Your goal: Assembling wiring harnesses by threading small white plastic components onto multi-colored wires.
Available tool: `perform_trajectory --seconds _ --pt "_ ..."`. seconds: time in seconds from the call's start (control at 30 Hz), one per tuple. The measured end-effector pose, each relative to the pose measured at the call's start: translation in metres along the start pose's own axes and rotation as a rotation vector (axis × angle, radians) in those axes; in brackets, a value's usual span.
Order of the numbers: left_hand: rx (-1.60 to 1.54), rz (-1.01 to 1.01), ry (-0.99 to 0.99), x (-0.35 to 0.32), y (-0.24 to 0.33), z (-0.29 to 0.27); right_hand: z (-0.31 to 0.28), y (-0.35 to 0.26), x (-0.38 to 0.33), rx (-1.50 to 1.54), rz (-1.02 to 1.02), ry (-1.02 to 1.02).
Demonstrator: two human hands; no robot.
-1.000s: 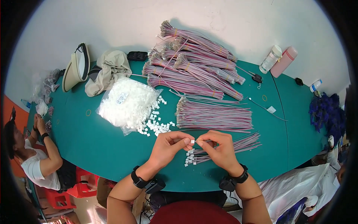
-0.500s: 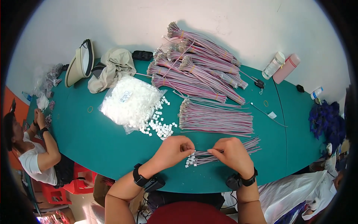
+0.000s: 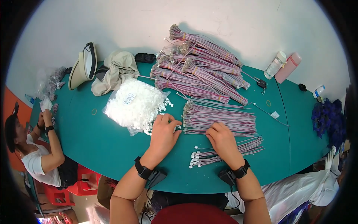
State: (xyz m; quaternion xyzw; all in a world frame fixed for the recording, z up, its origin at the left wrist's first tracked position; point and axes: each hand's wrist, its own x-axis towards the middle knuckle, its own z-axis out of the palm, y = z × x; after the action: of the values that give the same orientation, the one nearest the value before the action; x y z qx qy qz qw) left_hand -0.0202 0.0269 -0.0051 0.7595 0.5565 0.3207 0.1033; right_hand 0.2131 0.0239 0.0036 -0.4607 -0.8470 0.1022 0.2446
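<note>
My left hand (image 3: pixel 163 131) is over the loose white connector housings (image 3: pixel 168 103) beside their clear plastic bag (image 3: pixel 130 102). Its thumb and index finger are apart, with one small white housing (image 3: pixel 179 127) between the tips. My right hand (image 3: pixel 223 142) has its fingers curled in at the near edge of a spread bundle of pink and grey wires (image 3: pixel 220 117); whatever the fingertips hold is hidden. Below that hand lies a smaller group of wires (image 3: pixel 248 146) with white housings (image 3: pixel 194 158) on their left ends.
Tied wire bundles (image 3: pixel 201 67) are heaped at the back. A visor hat (image 3: pixel 84 67) and beige cloth (image 3: pixel 119 69) lie back left; a clear bottle (image 3: pixel 275 65) and pink bottle (image 3: pixel 289 68) stand back right. One wire with a tag (image 3: pixel 275 114) lies right. A co-worker (image 3: pixel 44 153) sits left.
My left hand has left the housed wire ends and moved up and left to the loose housings. My right hand has moved up from the smaller wire group to the spread bundle's edge.
</note>
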Motion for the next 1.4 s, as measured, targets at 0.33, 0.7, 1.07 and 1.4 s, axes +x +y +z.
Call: perform_trajectory --seconds 0.33,0.7,1.07,1.4 --pt "-0.636 -0.311 -0.113 -0.001 0.011 -0.011 -0.007 0.008 -0.001 0.063 -0.073 0.029" --pt "-1.134 -0.457 -0.186 -0.007 0.014 -0.007 -0.038 0.001 -0.006 0.403 0.176 0.001" --pt "-1.189 -0.488 -0.248 -0.010 0.019 -0.005 -0.027 0.004 -0.004 0.317 -0.066 0.289" --pt "-1.065 -0.424 -0.221 -0.011 0.028 -0.009 -0.033 -0.019 -0.009 0.543 0.152 0.107"
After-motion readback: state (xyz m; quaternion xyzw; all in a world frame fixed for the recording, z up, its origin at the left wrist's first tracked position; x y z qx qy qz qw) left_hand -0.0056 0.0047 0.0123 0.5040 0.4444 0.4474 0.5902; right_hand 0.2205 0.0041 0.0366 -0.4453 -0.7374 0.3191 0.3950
